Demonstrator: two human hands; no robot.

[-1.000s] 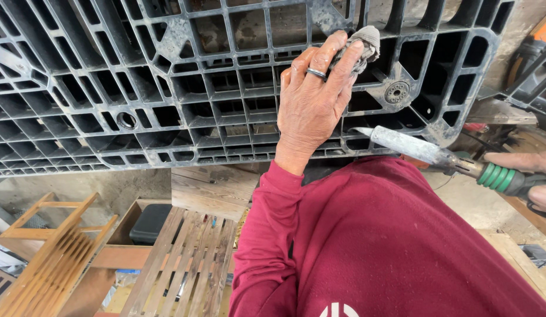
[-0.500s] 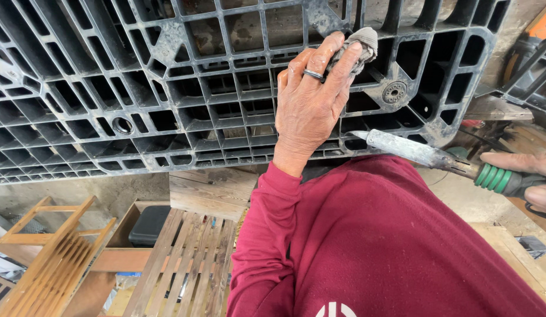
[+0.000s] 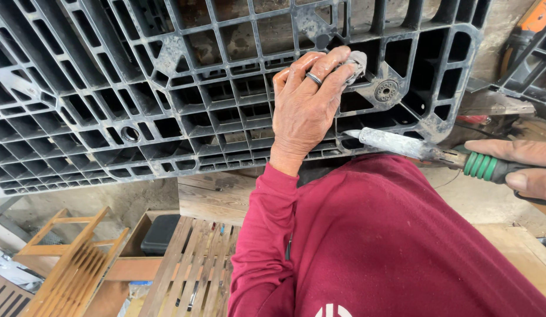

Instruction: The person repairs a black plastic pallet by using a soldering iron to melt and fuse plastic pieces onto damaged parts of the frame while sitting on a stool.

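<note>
pallet (image 3: 167,88): scuffed matt black plastic | iron (image 3: 396,144): dull crusted metal

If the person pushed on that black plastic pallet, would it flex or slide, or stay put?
The pallet is probably stiff: its underside is a dense grid of ribs. It likely seems light for its bulk, being mostly open cells. It stands tilted on edge, so a hard push might tip it; the left hand presses a rag against it.

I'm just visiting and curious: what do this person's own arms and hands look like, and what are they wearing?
The left arm is covered by a long, dark red sleeve that ends at the wrist, part of a dark red top with a small white mark near the bottom edge of the view. The left hand is bare, with a dark metal ring on one finger. The right hand is bare too; only its fingers show, with no sleeve in view.
</note>
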